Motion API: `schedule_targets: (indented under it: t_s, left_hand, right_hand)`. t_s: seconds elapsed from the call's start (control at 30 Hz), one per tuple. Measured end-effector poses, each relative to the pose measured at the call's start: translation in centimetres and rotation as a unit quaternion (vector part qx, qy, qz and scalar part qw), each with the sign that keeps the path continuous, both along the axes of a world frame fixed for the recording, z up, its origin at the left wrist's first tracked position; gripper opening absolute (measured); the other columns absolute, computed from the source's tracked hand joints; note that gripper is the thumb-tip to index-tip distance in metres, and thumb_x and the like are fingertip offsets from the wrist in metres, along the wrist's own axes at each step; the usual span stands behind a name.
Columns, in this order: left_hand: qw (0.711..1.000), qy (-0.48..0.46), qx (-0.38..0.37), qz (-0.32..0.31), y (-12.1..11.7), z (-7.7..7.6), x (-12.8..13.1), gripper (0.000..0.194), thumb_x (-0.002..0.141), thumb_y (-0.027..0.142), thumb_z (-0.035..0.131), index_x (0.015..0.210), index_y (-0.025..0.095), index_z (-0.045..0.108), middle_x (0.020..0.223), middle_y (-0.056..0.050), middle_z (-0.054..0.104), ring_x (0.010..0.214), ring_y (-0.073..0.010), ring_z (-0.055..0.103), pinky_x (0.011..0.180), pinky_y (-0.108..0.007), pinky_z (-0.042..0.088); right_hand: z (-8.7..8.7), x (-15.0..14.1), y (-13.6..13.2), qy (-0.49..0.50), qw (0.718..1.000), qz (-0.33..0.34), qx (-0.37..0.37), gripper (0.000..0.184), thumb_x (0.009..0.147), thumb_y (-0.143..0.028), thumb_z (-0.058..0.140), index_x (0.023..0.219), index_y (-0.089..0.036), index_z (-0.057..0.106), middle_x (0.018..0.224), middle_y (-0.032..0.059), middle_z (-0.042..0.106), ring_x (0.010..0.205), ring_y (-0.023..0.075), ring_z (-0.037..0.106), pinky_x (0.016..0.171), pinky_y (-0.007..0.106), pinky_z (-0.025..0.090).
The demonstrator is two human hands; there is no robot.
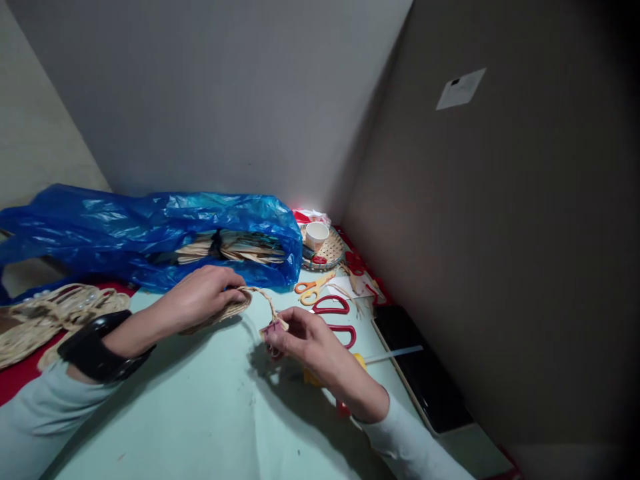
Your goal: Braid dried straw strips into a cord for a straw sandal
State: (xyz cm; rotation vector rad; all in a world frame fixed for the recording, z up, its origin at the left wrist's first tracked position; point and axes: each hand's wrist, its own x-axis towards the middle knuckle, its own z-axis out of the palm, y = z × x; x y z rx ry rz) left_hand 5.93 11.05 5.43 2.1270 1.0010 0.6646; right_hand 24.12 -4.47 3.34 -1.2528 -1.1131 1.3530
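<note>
My left hand (207, 290), with a black watch on its wrist, is closed on a flat woven straw piece (231, 311) just above the table. From that piece a thin straw braid (267, 295) curves across to my right hand (307, 337). My right thumb and fingers pinch the braid's end, where a small pinkish-purple piece (273, 329) shows; its kind is unclear. Red-handled scissors (332, 305) lie just beyond my right hand. A yellow tool with a pale stick (395, 354), perhaps a glue gun, is partly hidden under my right wrist.
A blue plastic bag (125, 233) holding straw bundles (250, 247) lies along the back wall. Orange-handled scissors (314, 288) and a woven tray (333, 250) with a white cup (317, 233) are at the back. A black phone (425, 373) lies right; looped straw pieces (75, 303) lie left.
</note>
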Motion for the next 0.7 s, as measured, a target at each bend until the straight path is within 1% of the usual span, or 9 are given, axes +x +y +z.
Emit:
schedule_targets:
  t_s: [0.07,0.17,0.27,0.33,0.4,0.53,0.6,0.67,0.7]
  left_hand:
    - [0.998,0.046,0.024,-0.023,0.6,-0.6,0.2,0.009,0.069,0.029,0.074,0.061,0.027,0.074,0.068,-0.003,0.071,0.073,-0.0251,0.065,0.067,-0.028,0.040]
    - [0.993,0.097,0.046,-0.048,1.1,-1.9,0.6,0.010,0.073,0.025,0.067,0.065,0.026,0.073,0.072,-0.005,0.071,0.075,-0.0255,0.065,0.068,-0.030,0.039]
    - [0.988,0.124,0.054,-0.071,1.2,-3.1,0.8,0.011,0.075,0.024,0.065,0.072,0.026,0.075,0.076,-0.006,0.072,0.076,-0.0261,0.065,0.070,-0.031,0.040]
    - [0.987,0.129,0.054,-0.082,1.4,-3.4,0.9,0.013,0.075,0.026,0.065,0.079,0.026,0.077,0.082,-0.007,0.075,0.080,-0.0269,0.066,0.072,-0.031,0.041]
    - [0.987,0.123,0.051,-0.086,1.8,-3.2,0.7,0.016,0.076,0.028,0.065,0.083,0.025,0.078,0.089,-0.008,0.077,0.085,-0.0281,0.067,0.075,-0.032,0.042]
    - [0.995,0.082,0.028,-0.050,2.1,-1.6,0.1,0.017,0.075,0.029,0.063,0.081,0.025,0.078,0.096,-0.008,0.079,0.094,-0.0297,0.067,0.083,-0.032,0.043]
    - [0.998,0.056,-0.003,-0.026,1.1,-1.2,-0.1,0.015,0.075,0.033,0.063,0.076,0.025,0.076,0.089,-0.006,0.078,0.088,-0.0276,0.066,0.077,-0.031,0.044]
    - [0.997,0.033,-0.062,-0.013,-0.9,-1.6,-0.1,0.022,0.079,0.041,0.062,0.069,0.024,0.072,0.070,-0.004,0.073,0.066,-0.0226,0.062,0.061,-0.028,0.043]
    - [0.994,0.024,-0.106,-0.012,-2.1,-2.2,-0.1,0.031,0.082,0.047,0.059,0.066,0.023,0.069,0.059,-0.003,0.067,0.053,-0.0195,0.056,0.053,-0.027,0.040]
  right_hand:
    - [-0.8,-0.2,0.4,0.007,1.000,-0.006,-0.004,0.021,0.078,-0.026,0.074,0.087,-0.017,0.057,0.083,0.0009,0.065,0.072,0.0128,0.061,0.072,0.025,0.049]
    - [-1.7,-0.7,0.5,0.001,1.000,-0.017,-0.019,0.021,0.080,-0.021,0.070,0.095,-0.017,0.056,0.084,0.0018,0.066,0.073,0.0134,0.062,0.070,0.025,0.048]
    - [-1.9,-1.0,0.3,-0.096,0.994,-0.045,-0.019,0.020,0.088,-0.021,0.060,0.107,-0.016,0.054,0.083,0.0030,0.068,0.069,0.0150,0.062,0.064,0.026,0.048]
    - [-1.7,-1.0,0.2,-0.178,0.982,-0.056,-0.011,0.022,0.092,-0.020,0.054,0.113,-0.016,0.054,0.081,0.0031,0.068,0.065,0.0149,0.060,0.059,0.026,0.045]
    - [-1.4,-0.8,0.1,-0.215,0.975,-0.055,-0.011,0.025,0.095,-0.021,0.050,0.120,-0.016,0.052,0.083,0.0043,0.070,0.061,0.0145,0.059,0.058,0.027,0.046]
    - [-1.4,-0.3,0.3,-0.207,0.976,-0.065,-0.010,0.033,0.097,-0.031,0.052,0.125,-0.015,0.047,0.087,0.0061,0.073,0.066,0.0172,0.064,0.064,0.030,0.050]
    - [-1.7,-0.2,0.2,-0.195,0.979,-0.065,-0.002,0.034,0.093,-0.034,0.059,0.119,-0.016,0.049,0.084,0.0041,0.071,0.071,0.0192,0.067,0.067,0.031,0.051]
    - [-2.0,-0.4,0.0,-0.172,0.984,-0.052,0.006,0.032,0.088,-0.035,0.065,0.110,-0.018,0.050,0.084,0.0030,0.070,0.075,0.0200,0.068,0.069,0.031,0.051]
    - [-2.2,-0.5,-0.1,-0.159,0.986,-0.040,0.006,0.030,0.087,-0.035,0.067,0.106,-0.019,0.051,0.084,0.0029,0.070,0.076,0.0201,0.068,0.070,0.031,0.050]
